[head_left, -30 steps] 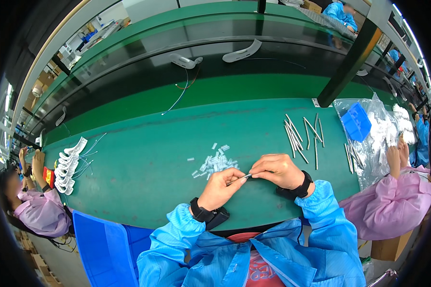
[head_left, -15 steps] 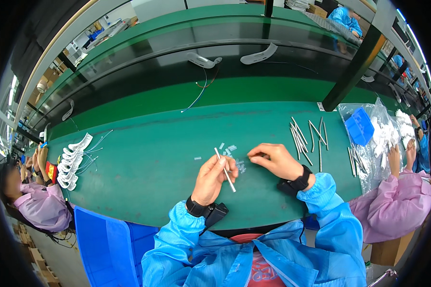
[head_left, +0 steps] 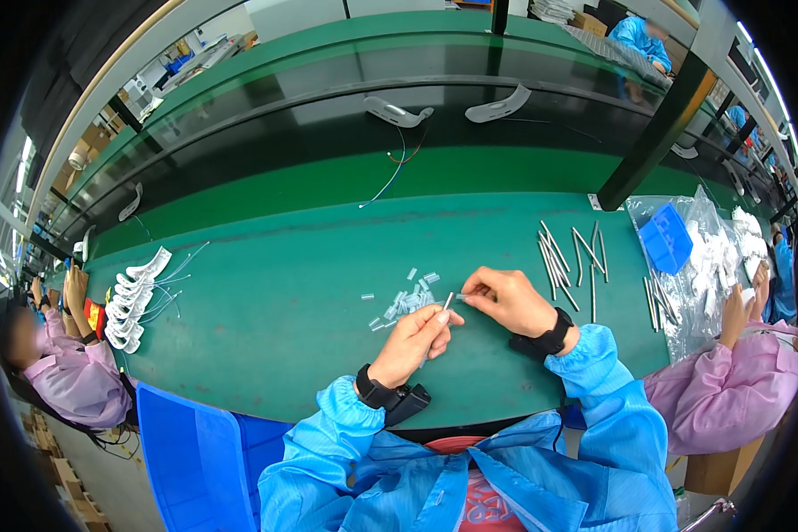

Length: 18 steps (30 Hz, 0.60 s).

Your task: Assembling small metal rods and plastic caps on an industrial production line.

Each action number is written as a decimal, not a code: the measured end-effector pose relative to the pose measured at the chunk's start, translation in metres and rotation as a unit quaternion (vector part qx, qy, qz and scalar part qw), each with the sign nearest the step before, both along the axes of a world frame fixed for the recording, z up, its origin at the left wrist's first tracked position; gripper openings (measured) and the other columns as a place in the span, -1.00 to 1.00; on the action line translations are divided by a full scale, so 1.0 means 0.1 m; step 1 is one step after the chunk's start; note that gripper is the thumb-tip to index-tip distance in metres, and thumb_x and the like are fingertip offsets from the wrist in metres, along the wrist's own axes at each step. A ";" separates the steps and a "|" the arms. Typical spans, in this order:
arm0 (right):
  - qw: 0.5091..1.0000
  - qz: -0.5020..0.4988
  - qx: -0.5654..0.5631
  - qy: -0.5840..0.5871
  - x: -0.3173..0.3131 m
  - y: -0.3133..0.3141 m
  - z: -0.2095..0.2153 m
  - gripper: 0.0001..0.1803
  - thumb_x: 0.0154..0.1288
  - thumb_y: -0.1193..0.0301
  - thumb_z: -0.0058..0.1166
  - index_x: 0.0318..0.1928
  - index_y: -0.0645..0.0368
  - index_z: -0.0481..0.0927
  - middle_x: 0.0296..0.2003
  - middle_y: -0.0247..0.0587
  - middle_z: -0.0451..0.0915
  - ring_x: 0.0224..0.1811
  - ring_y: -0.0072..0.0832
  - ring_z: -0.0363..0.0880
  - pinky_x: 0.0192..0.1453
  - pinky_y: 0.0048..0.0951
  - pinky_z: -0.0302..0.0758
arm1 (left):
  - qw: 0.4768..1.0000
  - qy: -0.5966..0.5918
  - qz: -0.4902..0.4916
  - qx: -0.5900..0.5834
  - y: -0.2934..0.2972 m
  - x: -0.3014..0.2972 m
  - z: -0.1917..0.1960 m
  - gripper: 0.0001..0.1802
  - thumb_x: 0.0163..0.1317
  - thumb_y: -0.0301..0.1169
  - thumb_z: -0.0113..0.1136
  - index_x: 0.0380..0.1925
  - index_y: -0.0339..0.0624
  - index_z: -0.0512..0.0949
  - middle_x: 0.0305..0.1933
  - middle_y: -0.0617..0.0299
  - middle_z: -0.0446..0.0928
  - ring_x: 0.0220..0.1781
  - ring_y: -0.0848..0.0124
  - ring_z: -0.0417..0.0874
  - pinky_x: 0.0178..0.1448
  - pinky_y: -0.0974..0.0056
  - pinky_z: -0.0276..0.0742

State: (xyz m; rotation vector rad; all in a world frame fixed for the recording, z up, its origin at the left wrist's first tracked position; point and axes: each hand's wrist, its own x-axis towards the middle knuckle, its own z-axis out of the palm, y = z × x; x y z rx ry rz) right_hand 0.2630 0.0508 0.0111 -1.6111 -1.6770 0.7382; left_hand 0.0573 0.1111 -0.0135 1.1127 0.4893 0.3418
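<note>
Evidently — left grip (head_left: 412, 340) closed around thin rod (head_left: 449, 301), right grip (head_left: 508, 298) on clear piece (head_left: 460, 297) — shirt print (head_left: 481, 507) illegible.

From my remote view, the desk (head_left: 266, 301) is green — small clear tubes (head_left: 410, 302) heaped mid-surface, slim grey rods (head_left: 556, 249) scattered rightward, wired white curved parts (head_left: 133, 297) rowed at left, clear plastic (head_left: 680, 330) spread far right.

A factory workshop: green workbench (head_left: 275, 355), dark conveyor belt (head_left: 301, 137), co-workers (head_left: 723, 386) in pink smocks (head_left: 84, 386)
</note>
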 end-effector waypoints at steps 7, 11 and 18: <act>0.978 -0.051 0.018 0.203 0.13 -0.20 -0.09 -0.84 0.23 0.52 0.23 -0.17 0.26 0.66 -0.30 -0.25 0.63 -0.30 -0.55 0.60 -0.20 -0.54 0.55 | 0.999 0.007 -0.035 -0.026 -0.05 0.04 0.00 -0.68 0.53 -0.29 -0.14 -0.06 -0.34 0.47 -0.51 0.41 0.29 -0.52 0.62 0.24 -0.43 0.48 0.19; 0.977 -0.044 0.016 0.207 0.16 -0.21 -0.04 -0.84 0.20 0.51 0.27 -0.19 0.27 0.69 -0.31 -0.25 0.65 -0.31 -0.56 0.60 -0.20 -0.55 0.55 | 0.997 -0.022 -0.056 -0.041 -0.06 0.03 -0.06 -0.70 0.53 -0.31 -0.13 -0.02 -0.33 0.44 -0.50 0.41 0.29 -0.52 0.64 0.23 -0.45 0.49 0.18; 0.982 0.003 0.041 0.187 0.13 -0.24 0.01 -0.86 0.21 0.55 0.25 -0.20 0.28 0.69 -0.31 -0.19 0.66 -0.30 -0.51 0.64 -0.23 -0.55 0.55 | 0.998 0.002 -0.069 -0.011 -0.06 0.03 0.03 -0.65 0.53 -0.27 -0.15 -0.03 -0.36 0.48 -0.51 0.42 0.28 -0.52 0.65 0.22 -0.44 0.50 0.18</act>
